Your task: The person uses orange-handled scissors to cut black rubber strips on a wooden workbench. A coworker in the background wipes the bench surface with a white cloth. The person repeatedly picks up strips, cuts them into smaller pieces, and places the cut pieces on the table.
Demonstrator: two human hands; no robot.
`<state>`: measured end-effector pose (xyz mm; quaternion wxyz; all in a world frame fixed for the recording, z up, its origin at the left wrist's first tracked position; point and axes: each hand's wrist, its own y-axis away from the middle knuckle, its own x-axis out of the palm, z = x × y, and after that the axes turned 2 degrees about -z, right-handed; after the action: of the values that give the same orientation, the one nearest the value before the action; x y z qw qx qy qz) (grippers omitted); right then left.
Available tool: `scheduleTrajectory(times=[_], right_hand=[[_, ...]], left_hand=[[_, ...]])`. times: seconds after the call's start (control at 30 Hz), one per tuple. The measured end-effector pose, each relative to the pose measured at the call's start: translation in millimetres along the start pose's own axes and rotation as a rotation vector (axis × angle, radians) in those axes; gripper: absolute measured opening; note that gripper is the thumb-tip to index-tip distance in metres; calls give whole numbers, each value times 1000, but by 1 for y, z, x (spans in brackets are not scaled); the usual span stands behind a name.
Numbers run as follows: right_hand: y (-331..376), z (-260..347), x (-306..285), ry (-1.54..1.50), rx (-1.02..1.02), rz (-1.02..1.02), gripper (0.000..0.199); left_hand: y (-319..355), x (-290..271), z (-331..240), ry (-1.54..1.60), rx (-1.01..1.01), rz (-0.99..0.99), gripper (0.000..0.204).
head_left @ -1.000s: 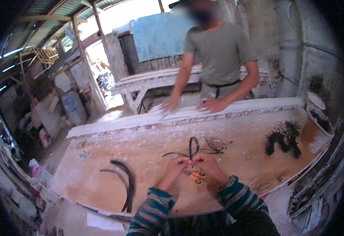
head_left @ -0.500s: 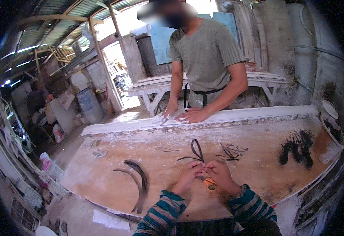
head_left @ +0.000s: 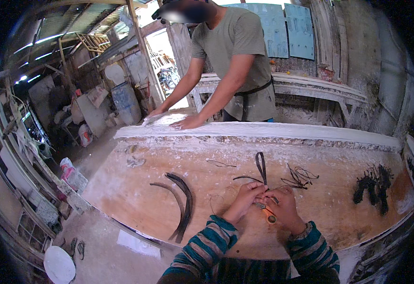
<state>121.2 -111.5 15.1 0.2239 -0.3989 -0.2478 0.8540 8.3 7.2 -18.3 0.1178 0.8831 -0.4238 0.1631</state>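
Note:
My left hand (head_left: 248, 198) is closed in a pinch at the lower end of a looped black strip (head_left: 261, 165), whose loop points away from me. Right beside it, my right hand (head_left: 284, 204) has its fingers bent and pressed together; what they pinch is too small to make out. Scissors (head_left: 270, 217) with orange handles lie on the wooden tabletop (head_left: 235, 232) below my hands, partly covered by them. Loose thin black cords (head_left: 298, 177) rest beyond my right hand. To the left lie several curved black strips (head_left: 182, 208).
Bundles of black strands (head_left: 375, 187) lie at the right end. Along the far edge runs a long white powdery ledge (head_left: 287, 130), with a co-worker (head_left: 238, 52) leaning over it, both hands on it. A white bench (head_left: 320, 90) and a blue barrel (head_left: 125, 103) stand behind.
My view has shifted, so the table sits a little further right. The co-worker's hands have slid left along the white ledge. My hands stay together at the black strip.

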Motion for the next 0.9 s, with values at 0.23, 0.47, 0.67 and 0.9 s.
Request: scheduleTrajectory(times=[0.23, 0.47, 0.67, 0.9], right_hand=[[-1, -1, -3, -41, 0, 39, 11], [-2, 3, -3, 24, -36, -13, 14], [-2, -4, -5, 63, -72, -51, 12], [-1, -9, -1, -92, 0, -132, 5]], left_hand=[[1, 4, -3, -22, 3, -44, 16], [2, 2, -3, -51, -1, -68, 14], [4, 6, -2, -112, 6, -57, 12], [3, 10, 4, -100, 46, -25, 10]])
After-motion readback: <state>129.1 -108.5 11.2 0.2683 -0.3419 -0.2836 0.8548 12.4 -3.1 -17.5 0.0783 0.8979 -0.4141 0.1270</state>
